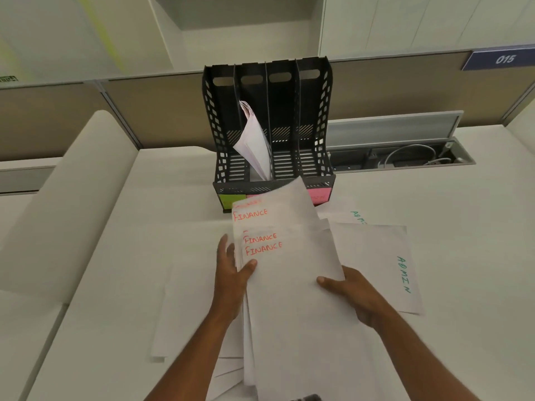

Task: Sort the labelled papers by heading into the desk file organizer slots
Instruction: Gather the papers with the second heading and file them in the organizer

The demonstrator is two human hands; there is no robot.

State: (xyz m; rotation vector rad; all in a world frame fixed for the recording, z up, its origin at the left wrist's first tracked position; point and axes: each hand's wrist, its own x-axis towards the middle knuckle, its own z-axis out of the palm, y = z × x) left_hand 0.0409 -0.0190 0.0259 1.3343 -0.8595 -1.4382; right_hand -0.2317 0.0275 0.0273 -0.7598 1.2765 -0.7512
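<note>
A black file organizer [324, 117] with several upright slots stands at the desk's back, its front edge carrying a green sticky label [227, 199] and a pink one [320, 195]. A sheaf of papers [253, 143] leans in its second slot from the left. Just in front of the organizer I hold up a fanned stack of FINANCE papers [289, 273], headed in red. My left hand [231, 273] grips the stack's left edge, thumb on top. My right hand [351, 293] grips its right edge.
ADMIN sheets [385, 264], lettered in green, lie on the white desk to the right, and more blank-looking sheets [188, 299] lie to the left. An open cable tray [405, 156] sits behind right. A tan partition [162, 111] backs the desk.
</note>
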